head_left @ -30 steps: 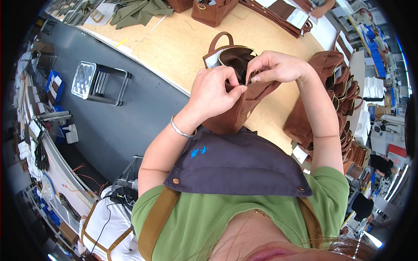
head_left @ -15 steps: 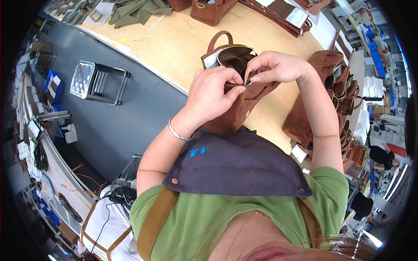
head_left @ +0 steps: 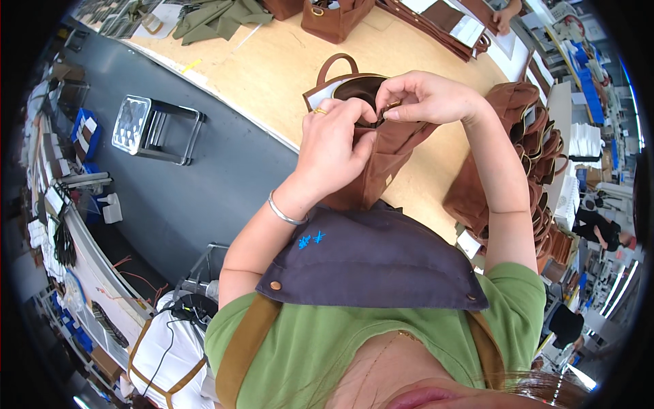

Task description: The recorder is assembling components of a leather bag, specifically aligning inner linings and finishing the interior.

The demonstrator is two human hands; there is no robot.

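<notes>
- Fingers of my left hand (head_left: 334,146) pinched together on the near rim of the brown bag (head_left: 381,153), just above frame centre.
- Right hand (head_left: 422,95) clamped on that same rim, fingertips meeting the left's.
- Bag stands upright on the tan table (head_left: 272,68), mouth open, handle up.
- More brown bags (head_left: 524,163) stacked at right; metal stool (head_left: 153,129) upper left.

both hands pinch the near rim of an upright brown bag (head_left: 381,153) on a wooden table (head_left: 272,75): the left hand (head_left: 335,146) grips its front, the right hand (head_left: 426,95) its top edge, fingertips almost meeting. more brown bags (head_left: 524,170) are stacked just right.
</notes>
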